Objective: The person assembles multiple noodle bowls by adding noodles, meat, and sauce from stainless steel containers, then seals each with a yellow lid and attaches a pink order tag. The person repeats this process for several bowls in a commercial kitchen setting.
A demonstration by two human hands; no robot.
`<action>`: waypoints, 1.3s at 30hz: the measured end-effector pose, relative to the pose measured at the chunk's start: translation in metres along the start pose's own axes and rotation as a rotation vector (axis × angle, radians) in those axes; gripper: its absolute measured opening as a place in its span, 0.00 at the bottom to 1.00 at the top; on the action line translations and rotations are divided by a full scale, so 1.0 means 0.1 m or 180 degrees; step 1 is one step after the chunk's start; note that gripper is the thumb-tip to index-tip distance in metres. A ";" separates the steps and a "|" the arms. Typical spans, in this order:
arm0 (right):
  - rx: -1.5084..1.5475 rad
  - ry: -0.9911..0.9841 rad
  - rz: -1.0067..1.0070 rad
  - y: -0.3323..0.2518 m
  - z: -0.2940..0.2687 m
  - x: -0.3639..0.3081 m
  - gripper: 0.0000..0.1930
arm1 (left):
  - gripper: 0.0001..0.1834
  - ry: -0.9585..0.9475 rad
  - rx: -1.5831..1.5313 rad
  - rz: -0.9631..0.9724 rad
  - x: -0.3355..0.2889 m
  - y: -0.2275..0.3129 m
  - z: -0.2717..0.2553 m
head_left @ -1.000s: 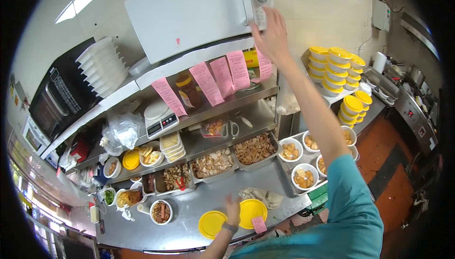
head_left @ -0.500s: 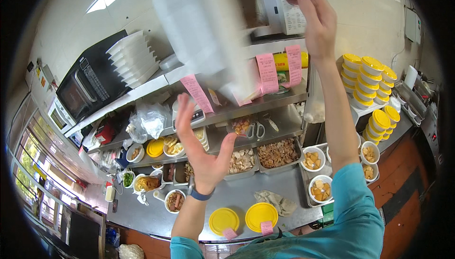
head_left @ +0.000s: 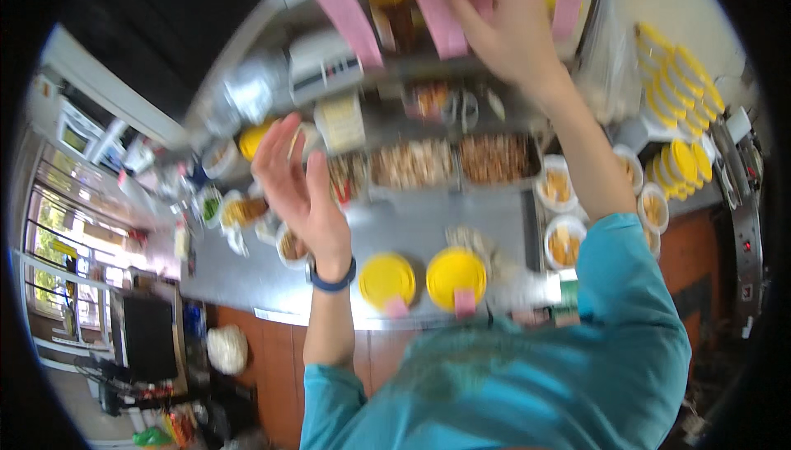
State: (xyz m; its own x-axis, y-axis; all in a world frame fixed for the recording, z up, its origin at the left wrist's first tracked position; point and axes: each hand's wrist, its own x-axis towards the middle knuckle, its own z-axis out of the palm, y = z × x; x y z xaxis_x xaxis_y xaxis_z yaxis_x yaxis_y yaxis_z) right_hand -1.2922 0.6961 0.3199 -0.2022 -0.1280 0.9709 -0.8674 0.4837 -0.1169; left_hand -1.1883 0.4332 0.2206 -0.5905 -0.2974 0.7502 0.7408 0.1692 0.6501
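My left hand (head_left: 298,190), with a dark band on its wrist, is raised over the counter, fingers apart and holding nothing. My right hand (head_left: 507,25) reaches up to the shelf edge, its thumb apart from its fingers. It overlaps a hanging pink paper slip (head_left: 434,9); blur hides whether the fingertips touch it. Another pink slip (head_left: 350,21) hangs to the left and one (head_left: 568,1) to the right. Below, two round yellow lids, a left one (head_left: 386,275) and a right one (head_left: 457,271), lie side by side on the counter, each with a small pink slip at its front.
Metal pans of pale pieces (head_left: 412,164) and brown pieces (head_left: 498,159) stand along the counter's back. White bowls of food (head_left: 564,244) are at the right, near stacked yellow-lidded tubs (head_left: 680,83). A crumpled cloth (head_left: 474,244) lies behind the lids. A scale (head_left: 325,67) sits on the shelf.
The view has tilted down. The blurred white object that was in front of the upper shelf is no longer in view. My right hand now overlaps the hanging slips.
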 end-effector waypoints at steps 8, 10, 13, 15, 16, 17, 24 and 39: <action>-0.0736 -0.1574 0.4895 -1.55 -0.34 -4.59 0.14 | 0.21 -0.1681 0.0922 -0.3332 -3.13 -1.18 -0.65; -0.0816 -0.1930 0.6290 -1.74 -0.36 -5.28 0.19 | 0.25 -0.2216 0.1615 -0.2913 -3.56 -1.38 -0.59; 0.1574 -0.0605 0.6937 -1.92 -0.22 -5.81 0.19 | 0.27 -0.2440 0.2489 -0.2329 -3.85 -1.61 -0.52; 0.1713 -0.0483 0.6626 -2.00 -0.15 -5.86 0.15 | 0.28 -0.2356 0.2697 -0.2038 -3.95 -1.78 -0.49; 0.1967 -0.0357 0.6416 -2.02 -0.13 -5.82 0.13 | 0.27 -0.2346 0.2767 -0.1861 -3.99 -1.85 -0.52; 0.1812 -0.0463 0.6660 -2.05 -0.12 -5.75 0.12 | 0.27 -0.2178 0.2812 -0.1447 -4.02 -1.94 -0.55; 0.3082 0.0500 0.6800 -2.28 -0.41 -5.07 0.16 | 0.19 -0.3010 0.1574 -0.2703 -3.56 -1.99 -0.57; 0.3537 0.0892 0.3247 -0.55 -1.19 -0.53 0.07 | 0.18 0.0137 -0.1212 0.0627 -0.02 0.06 0.45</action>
State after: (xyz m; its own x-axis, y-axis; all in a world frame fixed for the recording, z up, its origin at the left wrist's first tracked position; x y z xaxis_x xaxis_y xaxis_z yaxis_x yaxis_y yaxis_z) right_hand -1.1796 0.7795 0.2998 -0.9244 0.0701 0.3748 -0.3333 -0.6260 -0.7050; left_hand -1.1967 0.4772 0.2284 -0.4180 -0.3344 0.8447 0.9081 -0.1299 0.3980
